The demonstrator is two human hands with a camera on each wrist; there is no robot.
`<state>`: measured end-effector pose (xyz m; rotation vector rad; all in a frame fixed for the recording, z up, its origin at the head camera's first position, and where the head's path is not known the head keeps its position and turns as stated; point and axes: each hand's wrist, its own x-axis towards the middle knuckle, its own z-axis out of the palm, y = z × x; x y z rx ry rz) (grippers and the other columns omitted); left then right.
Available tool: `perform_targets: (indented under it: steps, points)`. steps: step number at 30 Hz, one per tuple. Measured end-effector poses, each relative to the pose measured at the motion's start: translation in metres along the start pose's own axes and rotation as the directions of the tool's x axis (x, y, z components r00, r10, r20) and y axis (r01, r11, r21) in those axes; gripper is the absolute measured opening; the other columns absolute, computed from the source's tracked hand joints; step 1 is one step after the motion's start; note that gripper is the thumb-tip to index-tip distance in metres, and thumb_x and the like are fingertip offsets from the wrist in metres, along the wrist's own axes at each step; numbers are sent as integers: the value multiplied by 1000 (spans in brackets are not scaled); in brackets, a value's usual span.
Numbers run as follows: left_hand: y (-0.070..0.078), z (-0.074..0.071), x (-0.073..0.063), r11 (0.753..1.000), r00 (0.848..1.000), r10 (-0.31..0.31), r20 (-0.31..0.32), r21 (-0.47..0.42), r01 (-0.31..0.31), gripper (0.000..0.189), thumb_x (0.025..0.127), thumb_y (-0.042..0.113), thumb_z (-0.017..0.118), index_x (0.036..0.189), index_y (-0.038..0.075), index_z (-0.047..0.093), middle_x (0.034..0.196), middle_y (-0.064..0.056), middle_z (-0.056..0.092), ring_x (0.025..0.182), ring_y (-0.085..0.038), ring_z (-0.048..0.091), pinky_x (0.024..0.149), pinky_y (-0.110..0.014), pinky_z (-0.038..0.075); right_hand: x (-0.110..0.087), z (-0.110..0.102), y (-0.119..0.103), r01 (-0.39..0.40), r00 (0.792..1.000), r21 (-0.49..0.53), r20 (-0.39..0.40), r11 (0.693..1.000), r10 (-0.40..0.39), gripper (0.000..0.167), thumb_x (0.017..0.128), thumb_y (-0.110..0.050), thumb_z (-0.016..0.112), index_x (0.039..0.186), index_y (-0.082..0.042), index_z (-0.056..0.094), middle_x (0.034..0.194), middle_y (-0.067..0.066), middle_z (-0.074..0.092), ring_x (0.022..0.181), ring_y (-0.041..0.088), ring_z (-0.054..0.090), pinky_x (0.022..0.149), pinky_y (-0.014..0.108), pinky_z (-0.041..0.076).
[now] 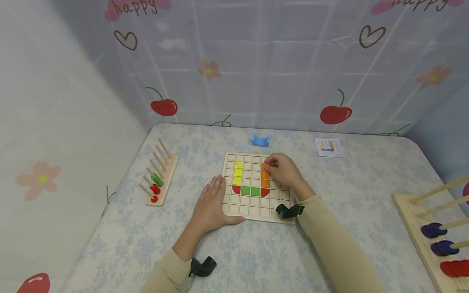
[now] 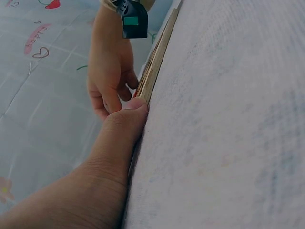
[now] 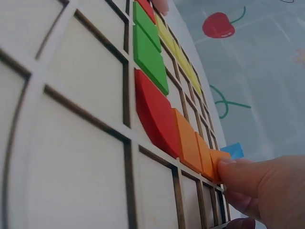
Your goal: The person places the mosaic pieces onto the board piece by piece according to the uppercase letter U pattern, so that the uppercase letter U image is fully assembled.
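A wooden grid board (image 1: pixel 234 210) lies on the table. My left hand (image 1: pixel 210 206) rests along its left edge, fingers straight, with the thumb (image 2: pixel 136 107) against the front edge. At the column's far end, my right hand (image 1: pixel 286 170) pinches an orange square tile (image 3: pixel 217 161) between thumb and fingertips. Two more orange tiles (image 1: pixel 265 179) sit in cells nearer to me. A U shape is formed with yellow tiles (image 1: pixel 238 172) on the left, green tiles (image 1: pixel 250 191) along the bottom and a red rounded tile (image 3: pixel 155 114) at each lower corner.
A pegged wooden stand (image 1: pixel 169 175) with red and green beads is on the left. Behind the board sits a blue curved block (image 1: pixel 260 141). A pattern card (image 1: pixel 329 147) showing a similar U lies back right. A larger pegged rack (image 1: pixel 406 215) stands far right.
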<state>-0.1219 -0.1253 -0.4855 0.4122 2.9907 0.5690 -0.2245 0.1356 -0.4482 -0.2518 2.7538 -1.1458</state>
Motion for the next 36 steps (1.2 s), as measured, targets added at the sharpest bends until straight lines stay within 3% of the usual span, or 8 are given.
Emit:
perform_targets:
  steps: [19, 31, 36]
  points:
    - [-2, 0, 1, 1000, 1000, -1, 2, 3, 1, 140, 62, 87, 66, 159, 4, 8, 168, -10, 8, 156, -23, 5, 127, -45, 12, 2, 2, 1, -7, 1000, -50, 11, 999, 8, 18, 100, -27, 61, 112, -15, 68, 107, 7, 60, 95, 25, 55, 82, 38, 47]
    - [-2, 0, 1, 1000, 1000, 15, -11, 0, -15, 140, 62, 87, 65, 159, 3, 10, 168, -12, 10, 156, -25, 7, 126, -46, 15, -3, 2, 1, 47, 999, -87, 4, 995, -47, 13, 99, -22, 62, 97, -13, 72, 101, 8, 62, 88, 24, 56, 80, 38, 48]
    - [-2, 0, 0, 1000, 1000, 12, -16, -1, -12, 140, 62, 87, 65, 159, 2, 12, 168, -12, 11, 156, -26, 7, 126, -47, 15, -15, -1, 3, 96, 995, -41, -10, 995, -97, 20, 99, -21, 61, 112, -8, 70, 105, 11, 64, 91, 25, 56, 82, 40, 47]
